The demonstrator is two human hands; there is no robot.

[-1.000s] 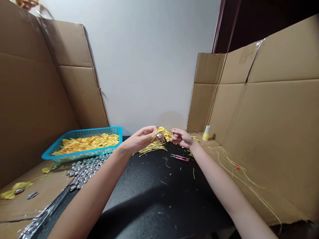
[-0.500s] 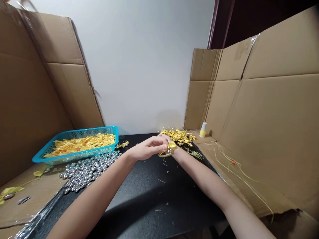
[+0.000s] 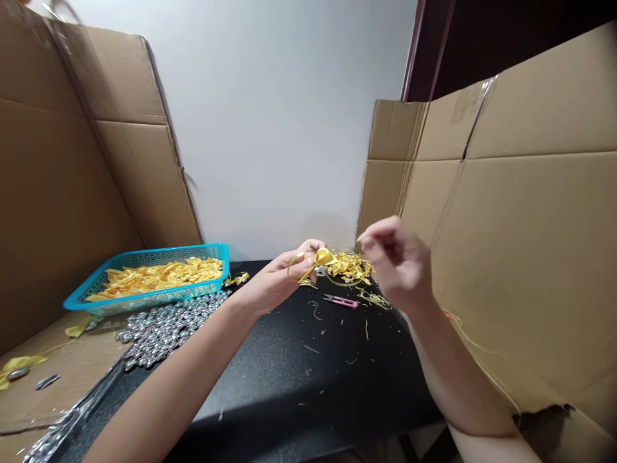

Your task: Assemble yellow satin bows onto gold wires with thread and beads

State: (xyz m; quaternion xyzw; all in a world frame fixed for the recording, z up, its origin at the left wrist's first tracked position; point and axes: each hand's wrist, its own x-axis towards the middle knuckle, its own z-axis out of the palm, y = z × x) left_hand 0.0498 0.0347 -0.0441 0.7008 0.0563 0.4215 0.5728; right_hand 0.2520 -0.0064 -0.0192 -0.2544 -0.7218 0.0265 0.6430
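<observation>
My left hand (image 3: 284, 273) is closed on a yellow ribbon bow (image 3: 324, 257) over the black table. A silver bead (image 3: 321, 271) sits under the bow, and a loop of yellow cord (image 3: 290, 263) stands out beside the fingers. Raised to the right, my right hand (image 3: 402, 267) is slightly blurred, with thumb and fingertips pinched together. A thin strand of the cord arcs from the bow towards it; the pinch seems to hold that strand, though the end is hard to see. Pink thread snips (image 3: 341, 301) lie on the table below and between the hands.
A blue basket (image 3: 144, 298) of yellow ribbon pieces stands at left, with many silver beads (image 3: 168, 331) before it. Finished-looking bows (image 3: 351, 267) are heaped at the back right, near cord scraps (image 3: 375, 298). Cardboard walls (image 3: 520, 225) rise on both sides.
My right hand has moved away from the left, up and to the right. My left hand has turned, showing the bow and cord loop. The thread snips now show on the table.
</observation>
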